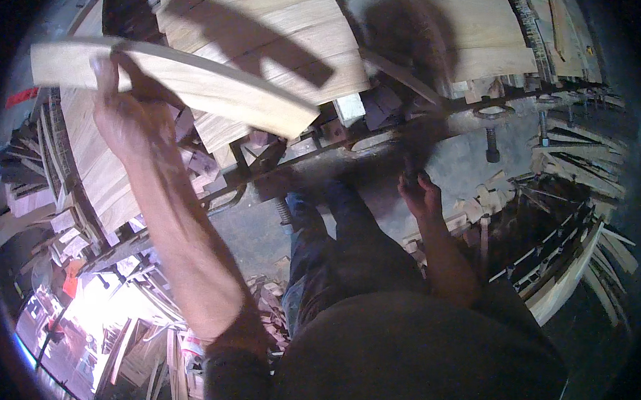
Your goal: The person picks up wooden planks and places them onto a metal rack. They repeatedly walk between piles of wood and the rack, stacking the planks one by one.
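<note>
Overhead, approx. upper left of frame, a worker's L hand (pixel 134 115) is pinching a pale wooden board (pixel 237 96) near its L end, thumb & fingers closing on the edge. The board's long axis is running diagonally, from far upper left down to just L of ctr., its free end pointing toward the dark metal rail (pixel 382 141) crossing mid-frame. It's casting a shadow on the panel (pixel 255 24) of side-by-side planks at top ctr., apparently hanging above the wood w/o resting on it. The R hand (pixel 422 194), R of ctr., is keeping well apart, fingers curling in shade; whether it's gripping anything, can't tell. From there the board is lying up & to the L, across the rail, so the L hand is by far the nearer, the free end being the board's closest pt. to the R hand. A 2nd panel (pixel 485 43) is sitting upper right; bolts (pixel 491 146) are hanging below the rail; wood offcuts (pixel 271 302) are littering the lower ctr.-left.
</note>
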Available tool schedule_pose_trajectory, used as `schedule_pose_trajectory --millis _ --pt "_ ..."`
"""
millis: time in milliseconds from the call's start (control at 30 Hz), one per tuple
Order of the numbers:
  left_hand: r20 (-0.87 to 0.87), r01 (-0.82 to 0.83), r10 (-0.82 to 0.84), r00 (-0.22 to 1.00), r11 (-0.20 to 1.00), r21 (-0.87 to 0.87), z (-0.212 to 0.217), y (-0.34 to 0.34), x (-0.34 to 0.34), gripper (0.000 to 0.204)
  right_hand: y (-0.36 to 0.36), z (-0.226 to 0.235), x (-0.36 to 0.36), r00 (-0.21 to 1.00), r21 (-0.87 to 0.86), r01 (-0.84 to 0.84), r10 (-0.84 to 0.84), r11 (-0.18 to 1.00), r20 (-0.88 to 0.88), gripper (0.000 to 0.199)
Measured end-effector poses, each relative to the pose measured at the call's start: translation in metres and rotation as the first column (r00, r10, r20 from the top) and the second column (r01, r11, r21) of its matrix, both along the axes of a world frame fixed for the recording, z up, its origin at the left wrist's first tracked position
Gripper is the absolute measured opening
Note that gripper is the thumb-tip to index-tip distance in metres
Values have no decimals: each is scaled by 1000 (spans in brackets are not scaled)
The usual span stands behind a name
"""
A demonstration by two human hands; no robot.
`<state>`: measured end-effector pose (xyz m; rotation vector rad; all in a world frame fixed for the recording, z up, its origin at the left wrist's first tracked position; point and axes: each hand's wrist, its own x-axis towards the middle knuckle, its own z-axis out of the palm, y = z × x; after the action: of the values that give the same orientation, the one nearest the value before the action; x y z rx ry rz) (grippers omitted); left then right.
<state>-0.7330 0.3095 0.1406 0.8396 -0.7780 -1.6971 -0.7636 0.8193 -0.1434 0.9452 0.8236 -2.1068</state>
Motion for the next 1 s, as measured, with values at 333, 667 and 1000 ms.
schedule_pose_trajectory --millis 333,667,1000 --pt "953 929 165 253 232 -287 -80 46 -25 59 9 -3 -3 999 -131 -5 10 991 36 38" --pt "1000 996 21 16 -86 -14 -153 64 24 75 22 -4 -4 984 -337 -176 164 925 -64 38" --pt "994 977 64 88 -202 -74 -205 92 23 66 14 -2 0 990 -177 23 3 984 140 38"
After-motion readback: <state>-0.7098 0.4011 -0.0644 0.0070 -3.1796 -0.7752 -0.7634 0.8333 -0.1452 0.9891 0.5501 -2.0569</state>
